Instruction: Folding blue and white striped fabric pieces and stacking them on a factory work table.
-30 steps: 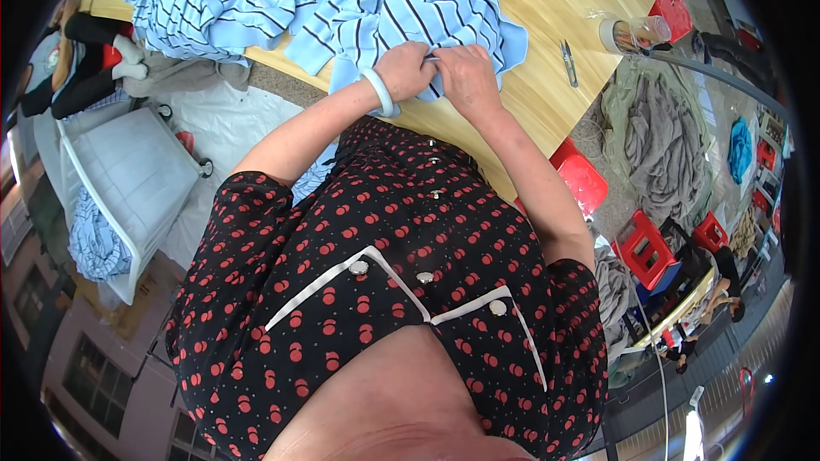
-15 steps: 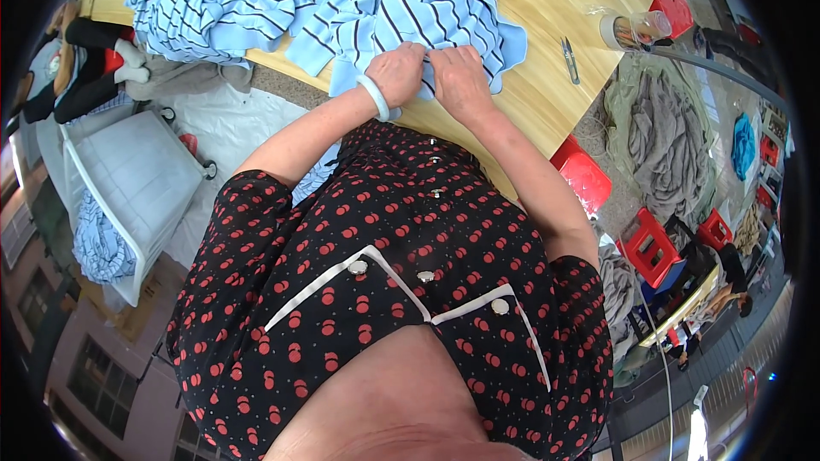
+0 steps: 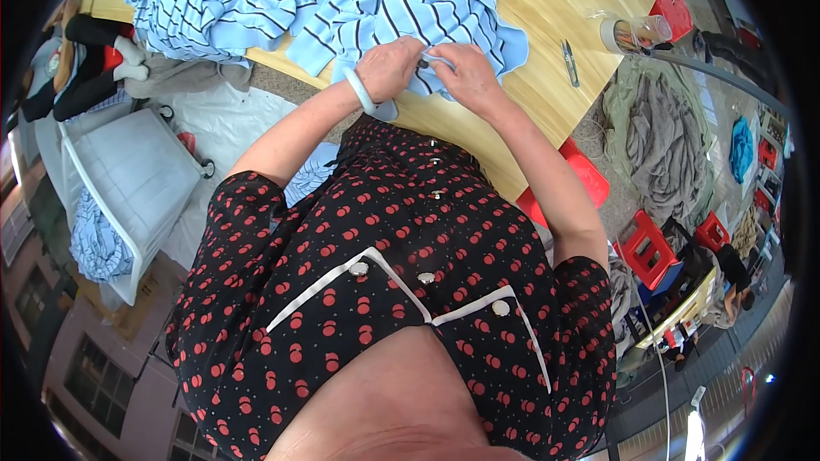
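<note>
A light blue garment with dark and white stripes (image 3: 427, 8) lies bunched on the wooden table. My left hand (image 3: 389, 67), a pale bangle (image 3: 360, 91) on its wrist, is closed on the garment's near edge. Beside it, my right hand (image 3: 468, 75) pinches a fold of the same cloth between thumb and fingers. A small dark round spot, perhaps a button, shows between the two hands. More of the same striped cloth (image 3: 209, 4) is heaped to the left and meets this garment.
Thread snips (image 3: 570, 63) lie on the table (image 3: 547, 0) at right, near a clear plastic jar (image 3: 636, 32) of small items. A red stool (image 3: 582, 179) stands by the table's right edge. At left is a white wheeled cart (image 3: 141, 162); a person (image 3: 85, 60) sits beyond it.
My right hand has turned and lifted a fold of cloth, its thumb and fingers now pinched. My left hand has shifted slightly left, and the dark spot has come into view.
</note>
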Tool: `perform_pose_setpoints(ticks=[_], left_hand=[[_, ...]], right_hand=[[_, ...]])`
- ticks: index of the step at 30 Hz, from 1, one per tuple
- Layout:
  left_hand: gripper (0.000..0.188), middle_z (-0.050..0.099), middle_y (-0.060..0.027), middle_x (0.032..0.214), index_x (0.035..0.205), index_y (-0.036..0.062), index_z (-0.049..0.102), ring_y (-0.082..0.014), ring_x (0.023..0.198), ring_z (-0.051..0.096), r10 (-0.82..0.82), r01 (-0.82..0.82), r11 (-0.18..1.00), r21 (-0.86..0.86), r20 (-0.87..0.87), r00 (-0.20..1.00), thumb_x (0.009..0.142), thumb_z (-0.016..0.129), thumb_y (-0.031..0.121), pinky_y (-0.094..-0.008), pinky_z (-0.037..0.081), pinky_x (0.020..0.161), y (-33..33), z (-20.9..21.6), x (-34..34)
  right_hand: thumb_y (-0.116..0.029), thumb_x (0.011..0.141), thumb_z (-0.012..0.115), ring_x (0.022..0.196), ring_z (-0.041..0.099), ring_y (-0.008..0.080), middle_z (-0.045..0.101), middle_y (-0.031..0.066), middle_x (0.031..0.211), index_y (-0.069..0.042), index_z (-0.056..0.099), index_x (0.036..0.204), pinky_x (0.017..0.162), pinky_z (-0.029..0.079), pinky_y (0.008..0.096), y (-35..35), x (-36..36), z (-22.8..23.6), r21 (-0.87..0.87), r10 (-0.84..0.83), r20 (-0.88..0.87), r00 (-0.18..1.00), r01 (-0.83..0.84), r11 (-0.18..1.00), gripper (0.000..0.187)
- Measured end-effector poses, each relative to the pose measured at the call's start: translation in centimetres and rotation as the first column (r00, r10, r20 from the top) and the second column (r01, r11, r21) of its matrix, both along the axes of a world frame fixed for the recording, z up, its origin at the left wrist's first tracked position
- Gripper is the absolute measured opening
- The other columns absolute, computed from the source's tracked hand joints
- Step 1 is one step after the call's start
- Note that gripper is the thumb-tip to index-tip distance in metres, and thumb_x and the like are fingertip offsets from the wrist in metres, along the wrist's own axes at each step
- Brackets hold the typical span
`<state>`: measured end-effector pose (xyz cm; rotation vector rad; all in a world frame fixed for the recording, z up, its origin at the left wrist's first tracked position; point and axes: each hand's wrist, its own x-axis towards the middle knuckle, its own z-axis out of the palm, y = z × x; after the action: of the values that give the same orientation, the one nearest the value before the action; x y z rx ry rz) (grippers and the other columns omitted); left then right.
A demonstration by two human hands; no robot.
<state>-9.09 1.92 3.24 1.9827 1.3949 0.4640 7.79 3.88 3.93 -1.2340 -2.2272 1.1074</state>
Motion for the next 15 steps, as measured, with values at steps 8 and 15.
perform_pose_setpoints(ticks=[8,15], left_hand=[[0.022,0.054,-0.0151,0.074,0.085,0.0000,0.052,-0.0275,0.070,0.053,-0.106,0.141,0.924,-0.355,0.115,0.988,0.081,0.041,0.018,-0.0343,0.042,0.065,1.1,-0.7,-2.4],[0.028,0.059,-0.0042,0.080,0.090,0.0028,0.057,-0.0118,0.072,0.051,-0.130,0.328,0.718,-0.614,0.345,0.930,0.071,0.056,0.022,-0.0245,0.040,0.069,6.2,-4.0,0.0]], right_hand=[[-0.010,0.070,0.055,0.077,0.048,0.0219,0.053,0.0048,0.075,-0.007,0.057,0.076,0.073,0.036,0.0320,0.9,2.0,0.2,0.353,0.170,0.262,0.950,-0.258,0.899,0.006],[-0.008,0.070,0.052,0.073,0.050,0.0245,0.053,0.0073,0.074,-0.007,0.054,0.077,0.062,0.042,0.0336,1.1,1.8,-0.1,0.262,0.126,0.249,0.960,-0.192,0.946,0.007]])
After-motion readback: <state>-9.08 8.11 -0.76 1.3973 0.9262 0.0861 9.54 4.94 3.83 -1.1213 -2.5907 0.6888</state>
